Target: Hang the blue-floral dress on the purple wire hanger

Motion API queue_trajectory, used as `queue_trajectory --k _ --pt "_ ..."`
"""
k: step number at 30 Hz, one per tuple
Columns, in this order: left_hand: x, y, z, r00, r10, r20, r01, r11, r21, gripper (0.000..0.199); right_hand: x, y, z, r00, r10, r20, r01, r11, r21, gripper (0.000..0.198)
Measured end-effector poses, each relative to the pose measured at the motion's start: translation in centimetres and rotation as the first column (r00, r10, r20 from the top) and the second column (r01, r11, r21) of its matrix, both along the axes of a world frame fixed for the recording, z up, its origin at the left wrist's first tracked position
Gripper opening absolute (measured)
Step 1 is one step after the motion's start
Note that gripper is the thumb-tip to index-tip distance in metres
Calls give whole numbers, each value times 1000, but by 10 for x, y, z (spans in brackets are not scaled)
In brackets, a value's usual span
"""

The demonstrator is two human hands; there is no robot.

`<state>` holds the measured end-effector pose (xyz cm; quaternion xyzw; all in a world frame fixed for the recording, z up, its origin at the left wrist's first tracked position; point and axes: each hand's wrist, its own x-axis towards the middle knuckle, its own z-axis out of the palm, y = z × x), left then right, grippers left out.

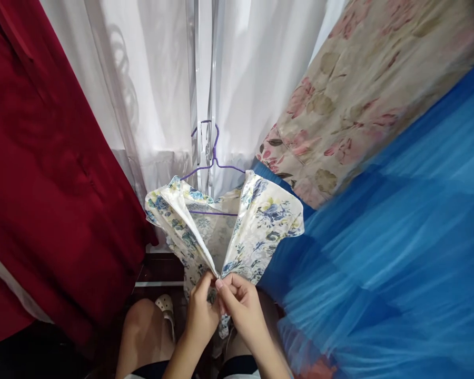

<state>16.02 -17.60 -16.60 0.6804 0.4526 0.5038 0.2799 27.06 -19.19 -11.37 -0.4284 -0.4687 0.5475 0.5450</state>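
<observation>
A white dress with blue and yellow flowers (266,210) hangs on a purple wire hanger (214,163) in front of me. Its opening spreads in a V that narrows down to my hands. At the bottom of the V, my left hand (202,310) pinches the fabric edge. Close beside it, my right hand (239,301) is closed on the other side of the opening, thumb and finger together. Whether a zipper pull or button sits between the fingertips is too small to tell. The lower part of the dress is mostly hidden behind my hands.
Dark red fabric (55,184) hangs at the left. White drapes (154,79) and narrow white straps (204,68) hang behind the hanger. On the right are a beige floral cloth (339,95) and blue tulle (387,252). My knees and a light clog (165,303) show below.
</observation>
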Motion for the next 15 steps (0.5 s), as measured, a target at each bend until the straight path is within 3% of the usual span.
queue_trajectory --k 4,7,12,15 --pt "1 -1 3 995 35 -94 -33 999 22 17 7 5 6 1000 -23 -18 23 1000 -19 43" --pt "-5 -3 10 980 -2 -200 12 999 46 15 10 19 24 999 -22 -36 21 999 -24 44" --pt "-13 -6 28 881 -10 -474 38 998 50 33 12 60 86 996 -41 -80 47 997 67 38" --pt "-11 -7 30 851 -6 -524 38 998 51 45 11 82 129 989 -73 -132 95 981 169 36"
